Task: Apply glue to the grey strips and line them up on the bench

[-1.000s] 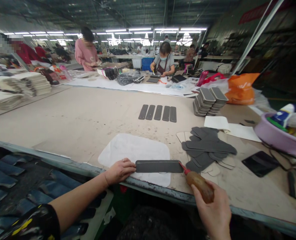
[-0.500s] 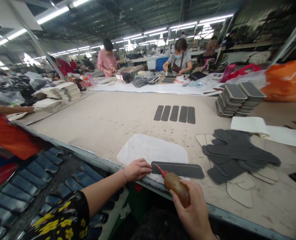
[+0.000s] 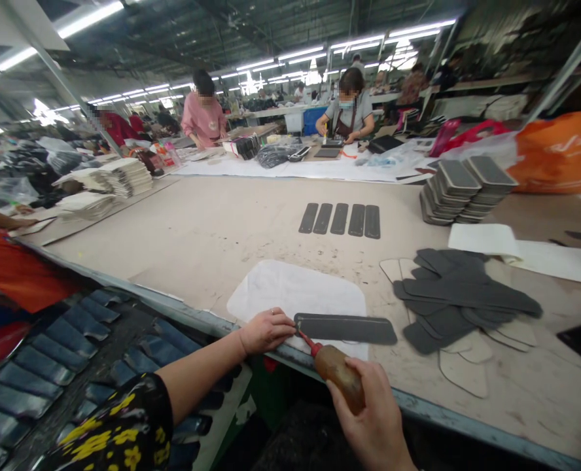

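Observation:
My right hand (image 3: 369, 412) is wrapped round a brown glue bottle (image 3: 340, 378) with a red pointed nozzle. The nozzle tip is at the near left corner of a long dark grey strip (image 3: 349, 328) with rounded corners. A thin pale line runs along the strip's far edge. My left hand (image 3: 269, 330) holds the left end of the strip, fingers together; the fingertips' grip is partly hidden. Beneath the strip lies a white sheet (image 3: 290, 288) at the table's front edge.
Several short dark pieces (image 3: 339, 218) lie in a row further back. A heap of dark grey pieces (image 3: 467, 294) is at the right, with stacked pads (image 3: 462, 190) behind it. Blue-black pieces (image 3: 40, 366) lie lower left. Co-workers (image 3: 347, 111) stand across the table.
My right hand has moved the glue bottle slightly left and down, its nozzle tip shifting from the strip's upper face to its near left corner. The left hand stays on the strip.

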{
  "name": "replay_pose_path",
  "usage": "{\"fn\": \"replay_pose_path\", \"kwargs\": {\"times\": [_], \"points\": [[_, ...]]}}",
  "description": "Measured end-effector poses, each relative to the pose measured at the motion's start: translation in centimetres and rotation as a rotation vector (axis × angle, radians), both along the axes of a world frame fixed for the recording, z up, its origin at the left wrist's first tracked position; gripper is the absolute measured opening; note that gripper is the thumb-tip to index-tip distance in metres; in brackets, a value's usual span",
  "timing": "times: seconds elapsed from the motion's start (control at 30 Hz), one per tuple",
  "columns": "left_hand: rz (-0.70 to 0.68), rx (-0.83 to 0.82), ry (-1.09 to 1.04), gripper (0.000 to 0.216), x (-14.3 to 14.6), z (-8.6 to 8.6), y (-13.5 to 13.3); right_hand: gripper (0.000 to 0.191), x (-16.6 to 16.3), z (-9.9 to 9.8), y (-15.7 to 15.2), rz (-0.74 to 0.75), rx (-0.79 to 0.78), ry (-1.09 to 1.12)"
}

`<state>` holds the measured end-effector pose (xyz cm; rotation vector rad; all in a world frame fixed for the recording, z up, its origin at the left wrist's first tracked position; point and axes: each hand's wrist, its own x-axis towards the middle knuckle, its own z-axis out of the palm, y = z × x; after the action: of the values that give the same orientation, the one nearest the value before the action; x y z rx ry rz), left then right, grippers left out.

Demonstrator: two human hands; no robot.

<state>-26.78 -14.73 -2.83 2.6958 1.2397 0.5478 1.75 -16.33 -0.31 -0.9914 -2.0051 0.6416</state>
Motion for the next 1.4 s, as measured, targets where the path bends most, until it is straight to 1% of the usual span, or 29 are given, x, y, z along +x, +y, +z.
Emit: {"fn": "replay_pose_path", "kwargs": {"times": [0.13,0.27,0.43,0.53,0.63,0.7,0.77,0.87,1.0,1.07,1.1,1.13,1.2,1.33,1.4], "points": [[0.018,-0.004,0.008,0.02,0.2,0.4,0.0,0.032,1.6,0.2,0.2,-0.071,0.014,-0.03],[0.008,-0.013,-0.003,0.022,0.2,0.7,0.0,0.035,4.4,0.4,0.6,-0.227,0.056,-0.082],[0.009,-0.016,-0.007,0.023,0.2,0.7,0.0,0.042,8.2,0.3,1.4,-0.463,0.129,-0.141],[0.021,-0.028,-0.012,0.024,0.2,0.6,0.0,0.048,10.1,0.1,1.8,-0.553,0.162,-0.172],[0.026,-0.044,-0.018,0.024,0.2,0.6,0.0,0.052,11.1,0.2,2.0,-0.615,0.184,-0.202],[0.028,-0.054,-0.027,0.023,0.3,0.6,0.0,0.052,10.9,0.5,1.9,-0.627,0.19,-0.183],[0.033,-0.058,-0.038,0.023,0.3,0.7,0.0,0.048,9.8,0.9,1.8,-0.582,0.187,-0.132],[0.039,-0.048,-0.039,0.023,0.5,0.9,0.1,0.041,7.1,1.2,1.4,-0.42,0.145,-0.045],[0.028,-0.034,-0.01,0.025,0.5,1.0,0.1,0.034,3.4,0.6,1.0,-0.179,0.068,-0.022],[0.032,-0.036,-0.013,0.024,0.5,0.9,0.1,0.033,2.5,0.1,1.0,-0.117,0.059,-0.039],[0.035,-0.034,-0.022,0.024,0.5,0.9,0.1,0.033,2.5,-0.1,1.1,-0.112,0.061,-0.045],[0.038,-0.033,-0.033,0.023,0.5,0.8,0.1,0.033,2.7,-0.3,1.2,-0.125,0.066,-0.051],[0.043,-0.032,-0.047,0.022,0.5,0.8,0.2,0.034,3.8,-0.5,1.5,-0.198,0.087,-0.069],[0.05,-0.036,-0.053,0.022,0.5,0.7,0.2,0.042,7.4,-0.3,2.5,-0.433,0.144,-0.147],[0.058,-0.038,-0.06,0.022,0.6,0.6,0.2,0.047,8.9,0.0,2.8,-0.514,0.171,-0.17]]}}
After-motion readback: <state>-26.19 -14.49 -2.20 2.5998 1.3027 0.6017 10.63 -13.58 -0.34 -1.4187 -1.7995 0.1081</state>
